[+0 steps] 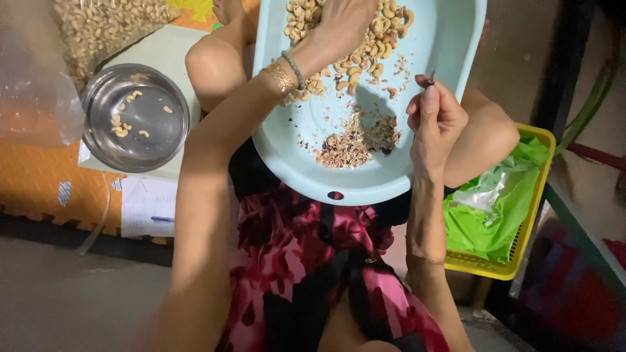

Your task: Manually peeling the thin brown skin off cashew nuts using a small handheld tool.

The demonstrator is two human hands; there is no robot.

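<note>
Sorting cashews in a pale blue basin on the lap

The pale blue basin (450, 52) rests across the person's knees, holding a heap of cashews (365, 45) at its far end and a pile of reddish-brown skins (358, 140) nearer the body. The left hand (342, 26) is curled down into the nuts, fingers closed among them, though what they grip cannot be told. The right hand (435, 117) pinches a small dark tool (431, 79) (its tip alone shows) between thumb and fingers above the rim. To the left stands a steel bowl (104, 140) with a few finished kernels (125, 120). Good practice, as a judgement: lift one nut at a time, and keep skins apart from clean kernels.
</note>
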